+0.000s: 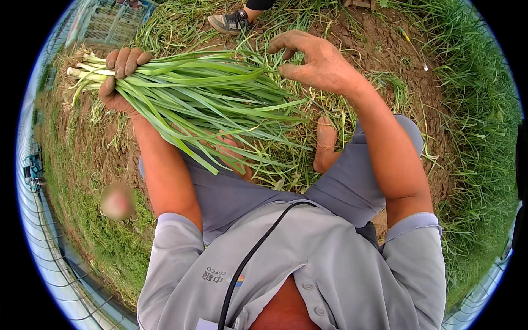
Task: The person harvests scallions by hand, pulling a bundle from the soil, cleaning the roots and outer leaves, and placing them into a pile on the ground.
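My left hand [126, 74] is closed around the pale stems of a bunch of green leafy plants, likely garlic chives or leeks [198, 86]. Their white ends with thin roots stick out past my fingers to the left, and the long flat leaves fan out to the right over my left leg and foot. My right hand [307, 60] is raised just beyond the leaf tips, its fingers curled and apart, holding nothing that I can see.
A plastic crate [111, 22] stands at the upper left. Another person's shoe [231, 21] is at the top. Cut leaves litter the soil around my bare feet [326, 142]. Dense grass-like plants [478, 136] grow on the right. A thin stick-like thing [414, 49] lies at the upper right.
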The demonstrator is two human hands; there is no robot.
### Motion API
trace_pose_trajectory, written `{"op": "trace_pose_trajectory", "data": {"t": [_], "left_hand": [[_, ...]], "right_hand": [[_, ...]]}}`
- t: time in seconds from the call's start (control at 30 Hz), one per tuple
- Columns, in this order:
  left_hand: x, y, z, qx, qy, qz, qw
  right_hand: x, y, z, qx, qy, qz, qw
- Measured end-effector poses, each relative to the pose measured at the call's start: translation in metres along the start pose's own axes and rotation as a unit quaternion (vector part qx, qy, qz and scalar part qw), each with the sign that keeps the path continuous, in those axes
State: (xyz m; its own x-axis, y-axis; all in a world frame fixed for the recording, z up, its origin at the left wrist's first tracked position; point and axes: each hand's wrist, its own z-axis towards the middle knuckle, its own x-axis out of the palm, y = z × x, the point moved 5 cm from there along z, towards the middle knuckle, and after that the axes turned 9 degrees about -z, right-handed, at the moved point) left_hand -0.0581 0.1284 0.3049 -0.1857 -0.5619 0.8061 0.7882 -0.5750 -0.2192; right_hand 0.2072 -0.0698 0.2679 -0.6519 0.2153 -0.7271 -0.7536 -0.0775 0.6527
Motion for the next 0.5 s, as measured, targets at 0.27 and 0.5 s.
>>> {"op": "trace_pose_trajectory", "data": {"t": [0.27, 0.5], "left_hand": [[0.004, 0.008, 0.002, -0.007, -0.006, -0.016, 1.000], [0.000, -0.013, 0.002, 0.012, -0.004, 0.034, 0.999]], "right_hand": [[0.029, 0.005, 0.000, -0.067, 0.022, -0.104, 0.992], [0.009, -0.011, 0.000, 0.132, 0.108, 0.364, 0.916]]}}
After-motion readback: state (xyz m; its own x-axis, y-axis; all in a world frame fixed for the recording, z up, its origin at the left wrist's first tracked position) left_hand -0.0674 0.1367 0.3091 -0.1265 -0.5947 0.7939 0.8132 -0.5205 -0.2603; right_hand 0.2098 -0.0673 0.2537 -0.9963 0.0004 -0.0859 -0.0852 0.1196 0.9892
